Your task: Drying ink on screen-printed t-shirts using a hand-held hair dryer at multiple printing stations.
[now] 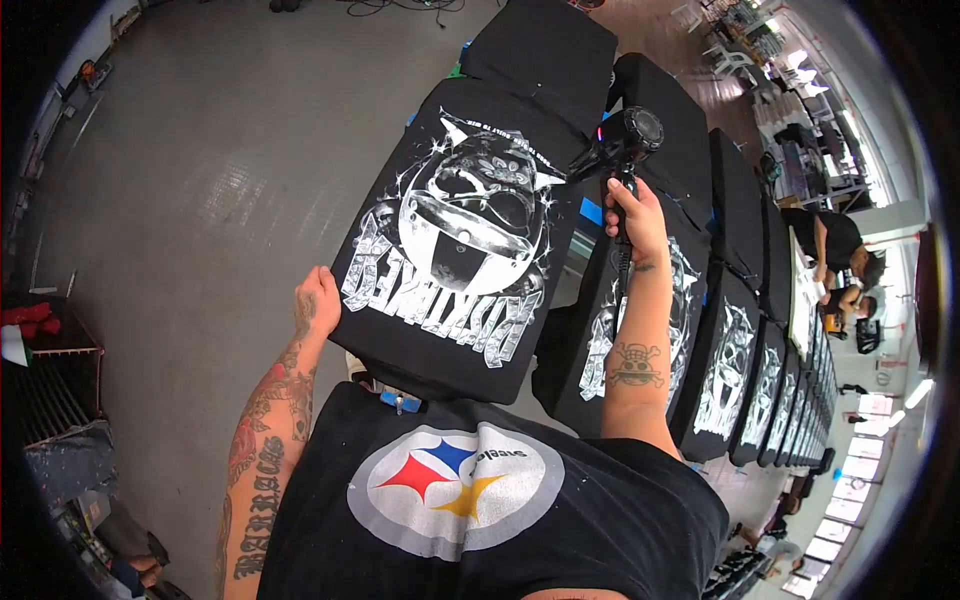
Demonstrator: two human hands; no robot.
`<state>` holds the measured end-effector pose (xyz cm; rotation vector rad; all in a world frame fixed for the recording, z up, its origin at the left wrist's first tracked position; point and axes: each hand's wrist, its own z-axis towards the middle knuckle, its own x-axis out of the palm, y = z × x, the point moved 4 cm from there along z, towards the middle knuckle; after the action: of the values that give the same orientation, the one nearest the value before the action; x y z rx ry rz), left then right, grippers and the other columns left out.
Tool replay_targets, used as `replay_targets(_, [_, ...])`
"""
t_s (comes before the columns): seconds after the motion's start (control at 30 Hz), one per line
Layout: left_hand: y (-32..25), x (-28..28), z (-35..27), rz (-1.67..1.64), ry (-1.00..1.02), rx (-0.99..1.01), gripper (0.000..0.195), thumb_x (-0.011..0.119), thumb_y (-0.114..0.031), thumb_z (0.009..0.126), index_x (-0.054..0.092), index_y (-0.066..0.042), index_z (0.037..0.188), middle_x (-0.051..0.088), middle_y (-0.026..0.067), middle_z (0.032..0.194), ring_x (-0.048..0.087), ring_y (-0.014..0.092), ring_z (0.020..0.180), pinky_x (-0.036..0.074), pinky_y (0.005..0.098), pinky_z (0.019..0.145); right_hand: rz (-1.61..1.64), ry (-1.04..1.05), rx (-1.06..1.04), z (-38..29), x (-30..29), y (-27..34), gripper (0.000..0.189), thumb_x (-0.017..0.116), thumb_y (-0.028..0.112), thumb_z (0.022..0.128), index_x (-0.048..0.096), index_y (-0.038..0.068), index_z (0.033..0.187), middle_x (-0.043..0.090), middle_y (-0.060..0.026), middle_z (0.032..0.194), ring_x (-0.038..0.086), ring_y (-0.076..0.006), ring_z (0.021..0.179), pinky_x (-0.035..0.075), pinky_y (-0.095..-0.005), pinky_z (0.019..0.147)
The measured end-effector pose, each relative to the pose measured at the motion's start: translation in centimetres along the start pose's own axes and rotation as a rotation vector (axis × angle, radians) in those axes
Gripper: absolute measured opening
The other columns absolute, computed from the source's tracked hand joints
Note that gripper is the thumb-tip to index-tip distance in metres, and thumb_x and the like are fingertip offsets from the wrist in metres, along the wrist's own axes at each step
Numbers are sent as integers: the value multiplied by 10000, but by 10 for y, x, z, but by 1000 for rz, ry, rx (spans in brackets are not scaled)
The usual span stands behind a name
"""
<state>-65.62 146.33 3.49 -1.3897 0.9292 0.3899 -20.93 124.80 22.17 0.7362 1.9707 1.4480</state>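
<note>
My right hand [636, 214] grips the handle of a black hair dryer [626, 139]. The dryer's nozzle points left, over the upper right edge of a black T-shirt [442, 330] stretched flat on a board before me. The shirt bears a large white and grey print [472, 217] of a horned, masked head above big lettering. My left hand [319, 300] rests against the left edge of the shirt and board, its fingers mostly folded, with nothing seen in it. A power cord runs down from the dryer's handle along my right forearm.
More boards with printed black shirts [726, 367] stand in a long row to the right. Two people work at a light table [804, 300] beyond them. A dark rack [52, 375] with red cloth is at the far left. Cables [405, 7] lie on the grey floor [187, 150].
</note>
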Motion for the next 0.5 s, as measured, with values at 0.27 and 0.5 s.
replay_targets(0.27, [-3, -3, -1, 14, 4, -22, 419, 408, -342, 1049, 595, 20, 952, 640, 304, 944, 609, 526, 911, 465, 574, 759, 63, 44, 35, -22, 29, 0, 288, 716, 227, 954, 545, 55, 1110, 554, -3, 762, 510, -87, 563, 417, -240, 468])
replay_targets(0.5, [1, -2, -1, -13, -19, -18, 406, 425, -349, 1045, 616, 4, 989, 664, 292, 940, 623, 519, 927, 485, 572, 777, 81, 289, 24, -61, 98, 8, 561, 707, 210, 953, 452, -32, 1390, 572, -7, 756, 507, -82, 547, 422, -247, 465])
